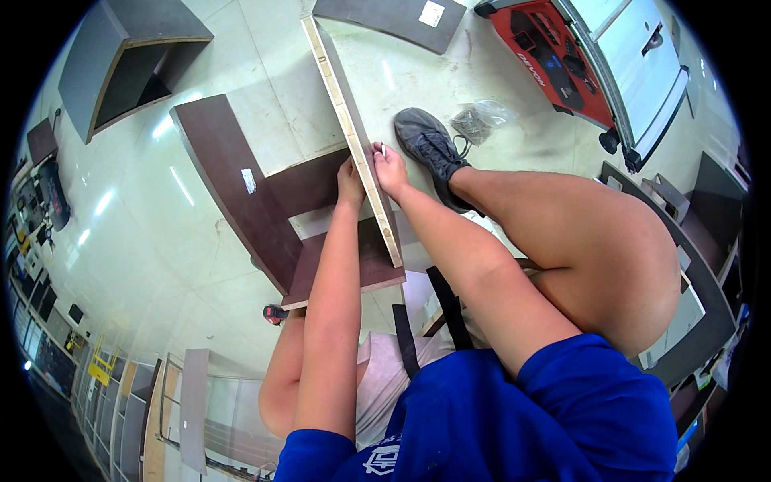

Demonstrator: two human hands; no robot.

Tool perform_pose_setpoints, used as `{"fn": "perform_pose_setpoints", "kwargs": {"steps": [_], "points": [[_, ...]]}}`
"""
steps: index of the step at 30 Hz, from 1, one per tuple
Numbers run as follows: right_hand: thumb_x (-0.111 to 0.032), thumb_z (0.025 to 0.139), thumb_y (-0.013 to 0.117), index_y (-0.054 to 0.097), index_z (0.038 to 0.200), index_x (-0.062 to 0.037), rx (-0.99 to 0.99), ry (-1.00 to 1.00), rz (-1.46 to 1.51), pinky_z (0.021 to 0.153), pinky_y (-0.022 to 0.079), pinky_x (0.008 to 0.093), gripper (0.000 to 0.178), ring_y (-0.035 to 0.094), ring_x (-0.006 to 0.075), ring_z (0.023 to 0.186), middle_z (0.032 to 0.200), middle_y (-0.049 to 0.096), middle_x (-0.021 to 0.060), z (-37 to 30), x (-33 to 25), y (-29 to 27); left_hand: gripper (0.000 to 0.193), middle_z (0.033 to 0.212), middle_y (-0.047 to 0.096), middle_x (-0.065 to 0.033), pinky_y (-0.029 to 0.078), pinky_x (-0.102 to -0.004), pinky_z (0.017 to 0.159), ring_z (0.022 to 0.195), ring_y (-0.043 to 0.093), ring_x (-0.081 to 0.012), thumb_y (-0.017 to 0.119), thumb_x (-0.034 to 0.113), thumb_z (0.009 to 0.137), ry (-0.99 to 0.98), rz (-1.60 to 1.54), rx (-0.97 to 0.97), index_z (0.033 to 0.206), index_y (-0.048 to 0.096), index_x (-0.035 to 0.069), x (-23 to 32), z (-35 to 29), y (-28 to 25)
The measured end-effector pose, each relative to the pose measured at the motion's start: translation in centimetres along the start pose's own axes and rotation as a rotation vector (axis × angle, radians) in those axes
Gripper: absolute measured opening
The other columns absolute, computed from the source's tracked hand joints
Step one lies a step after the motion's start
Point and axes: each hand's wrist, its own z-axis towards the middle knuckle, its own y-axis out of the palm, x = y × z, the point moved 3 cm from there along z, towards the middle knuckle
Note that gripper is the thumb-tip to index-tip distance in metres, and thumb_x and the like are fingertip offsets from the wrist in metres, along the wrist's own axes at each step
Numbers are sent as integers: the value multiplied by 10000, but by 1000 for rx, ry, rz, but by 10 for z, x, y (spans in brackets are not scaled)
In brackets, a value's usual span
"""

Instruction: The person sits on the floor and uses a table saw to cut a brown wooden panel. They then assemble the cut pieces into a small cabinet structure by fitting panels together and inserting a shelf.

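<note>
A dark brown cabinet frame [233,193] stands in front of me, made of joined boards. Its right-hand panel [347,112] shows a pale, unfinished long edge toward me. Inside the frame, my left hand [351,183] is against that panel's left side, its fingers partly hidden. On the panel's outer side, my right hand [391,169] is closed, fingers curled beside the edge. A small pale, shiny piece [383,149] shows at its fingertips, too small to name. A dark brown crossboard [305,185] spans the frame behind my left hand.
Beyond my shoe [426,140] lies a clear plastic bag of small metal hardware [474,123]. A red tool case [546,60] stands at the far right. A grey open box [128,64] and a loose grey panel [393,18] are farther off. A red-black power tool [275,314] is near my left leg.
</note>
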Motion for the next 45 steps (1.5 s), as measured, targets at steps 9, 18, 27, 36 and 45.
{"fn": "perform_pose_setpoints", "kwargs": {"steps": [9, 18, 27, 36, 45], "points": [[-162, 969, 503, 614, 1257, -3, -23, 16, -82, 975, 472, 335, 347, 646, 244, 1121, 1190, 684, 165, -1, -4, -2, 338, 967, 712, -113, 514, -307, 778, 863, 642, -152, 507, 245, 990, 62, 37, -19, 1130, 675, -13, -10, 4, -1], [-197, 932, 510, 638, 1230, -43, -4, -37, -39, 954, 481, 408, 359, 633, 367, 1106, 1138, 660, 243, 1, 3, 1, 308, 954, 710, -104, 512, -295, 757, 851, 634, -137, 509, 192, 993, 18, 17, -14, 1130, 662, -38, 0, 0, -4], [-185, 928, 510, 654, 1188, -6, 55, -47, -6, 934, 501, 398, 346, 659, 364, 1057, 1093, 681, 240, -7, -6, -1, 265, 967, 705, -113, 520, -290, 756, 838, 641, -144, 505, 108, 977, 28, -35, -14, 1123, 650, -59, 2, -1, -3], [-135, 928, 509, 668, 1112, 7, 141, -12, 71, 861, 521, 375, 281, 692, 303, 970, 1011, 713, 200, -8, 0, 3, 254, 970, 707, -117, 519, -289, 769, 850, 645, -152, 512, 91, 965, 33, 3, -27, 1109, 654, -62, -3, -2, -4], [-120, 957, 491, 656, 1117, 29, 113, 58, 185, 861, 522, 330, 274, 692, 221, 945, 1043, 721, 156, -13, -5, 3, 248, 967, 714, -122, 523, -293, 757, 849, 648, -143, 534, 103, 963, 4, 14, -15, 1103, 662, -56, -2, -2, -4]]}}
